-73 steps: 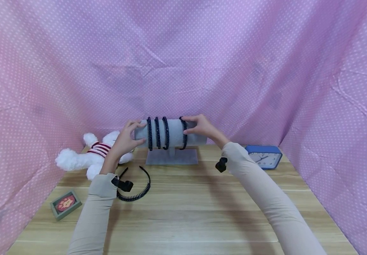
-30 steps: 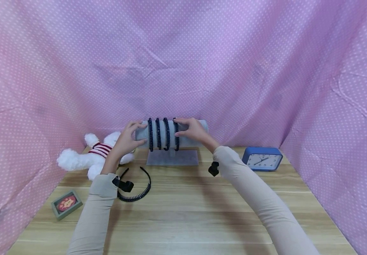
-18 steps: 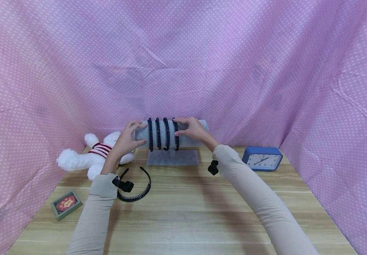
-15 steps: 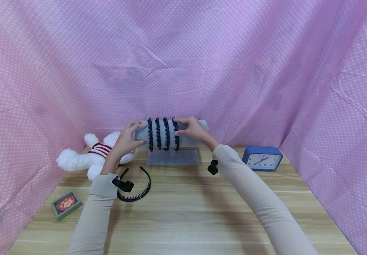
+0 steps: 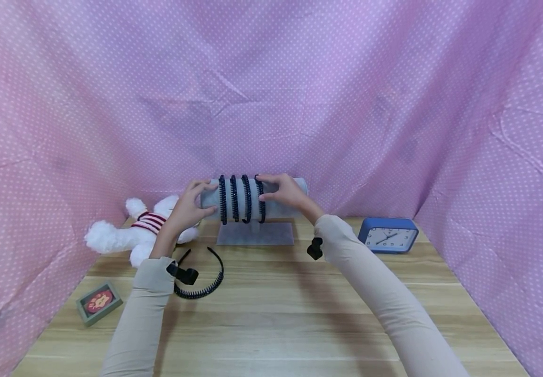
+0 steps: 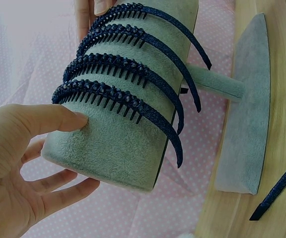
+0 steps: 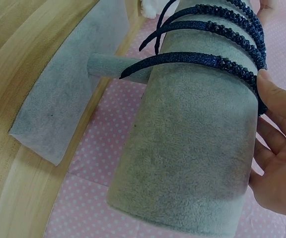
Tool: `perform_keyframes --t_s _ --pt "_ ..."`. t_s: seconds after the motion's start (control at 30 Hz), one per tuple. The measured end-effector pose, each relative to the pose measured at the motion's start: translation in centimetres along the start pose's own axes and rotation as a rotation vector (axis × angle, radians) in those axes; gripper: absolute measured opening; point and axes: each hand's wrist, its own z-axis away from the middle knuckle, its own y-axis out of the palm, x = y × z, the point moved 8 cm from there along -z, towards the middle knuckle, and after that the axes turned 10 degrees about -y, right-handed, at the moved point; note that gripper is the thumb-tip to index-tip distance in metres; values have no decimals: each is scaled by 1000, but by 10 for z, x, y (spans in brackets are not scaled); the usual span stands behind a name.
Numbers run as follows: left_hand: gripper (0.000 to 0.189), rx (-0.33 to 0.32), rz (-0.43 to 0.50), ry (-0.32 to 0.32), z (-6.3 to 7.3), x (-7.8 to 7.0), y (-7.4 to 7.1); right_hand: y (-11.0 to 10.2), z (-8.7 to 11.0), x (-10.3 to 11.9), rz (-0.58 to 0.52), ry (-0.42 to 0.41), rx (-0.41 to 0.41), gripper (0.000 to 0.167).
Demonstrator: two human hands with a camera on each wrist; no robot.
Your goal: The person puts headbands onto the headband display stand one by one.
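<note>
A grey plush headband display stand [image 5: 278, 209] stands at the back of the table, its roll carrying several dark beaded headbands side by side. My left hand [image 5: 187, 205] holds the roll's left end; in the left wrist view the thumb [image 6: 58, 120] lies on the plush beside the outermost headband [image 6: 103, 93]. At the rightmost headband [image 7: 202, 59], my right hand [image 5: 286, 191] has thumb and forefinger spread along its toothed band, gripping it against the roll. Its other fingers are behind the roll. Another dark toothed headband [image 5: 200, 293] lies on the table, partly behind the left wrist.
A white plush toy [image 5: 111, 238] in a striped top lies left of the stand. Nearer the front left is a small green frame [image 5: 99, 303]. A blue clock [image 5: 389, 235] stands at right, by the right sleeve. Pink dotted cloth [image 5: 271, 104] surrounds the wooden table.
Since the earliest frame, my right hand has slid the rightmost headband leftward along the roll, closer to the others. Over the last second both hands stay nearly still.
</note>
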Motion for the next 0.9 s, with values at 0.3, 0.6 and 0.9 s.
perform_keyframes --t_s 0.3,0.6,0.9 --pt "56 1 8 0 1 0 1 1 2 2 23 -19 5 60" --pt "57 6 -4 4 1 -1 2 -6 15 3 76 -90 11 62" --pt "59 7 -31 15 -1 -3 0 -29 36 -15 178 -117 -84 50"
